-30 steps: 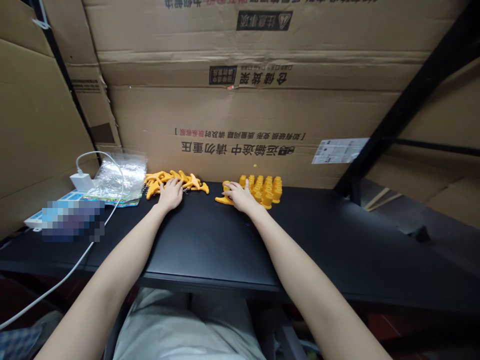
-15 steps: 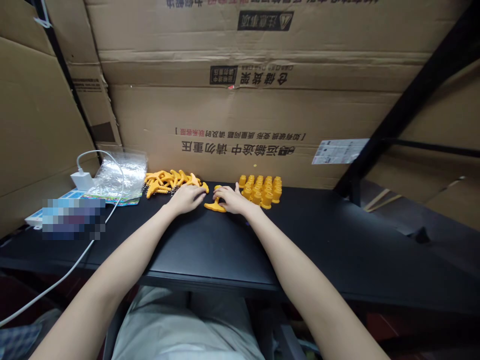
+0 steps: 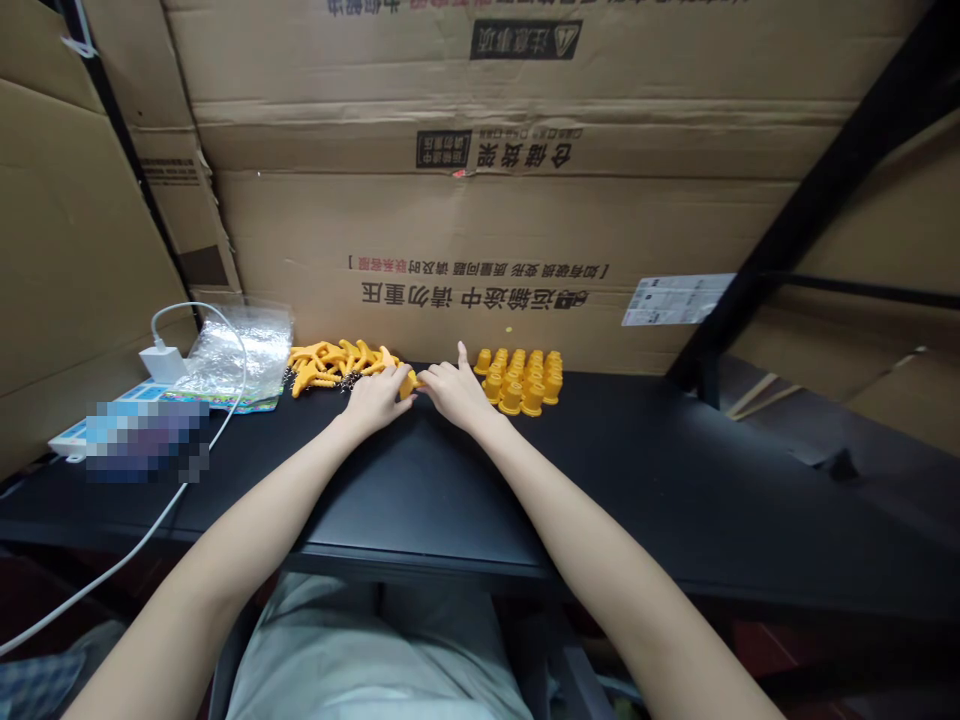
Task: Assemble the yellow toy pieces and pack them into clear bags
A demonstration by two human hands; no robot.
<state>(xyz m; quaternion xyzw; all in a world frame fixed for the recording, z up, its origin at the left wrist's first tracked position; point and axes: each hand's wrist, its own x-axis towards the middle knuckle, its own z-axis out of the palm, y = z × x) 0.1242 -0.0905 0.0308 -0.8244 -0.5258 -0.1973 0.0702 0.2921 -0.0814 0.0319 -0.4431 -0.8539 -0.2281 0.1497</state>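
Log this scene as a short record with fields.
left hand: fingers curled at a small orange piece; grip unclear
right hand: meets the same piece from the other side
left of hands: loose pile of orange T-shaped parts
right of hands: orange caps, upright in a cluster
surface: black table
far left: plastic bag, white charger
behind: cardboard boxes

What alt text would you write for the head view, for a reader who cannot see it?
Two bare hands meet on a black table: the left hand is curled around a small orange piece, which the right hand touches. A pile of orange T-shaped parts lies to their left, a cluster of upright orange caps to their right, cardboard boxes behind.
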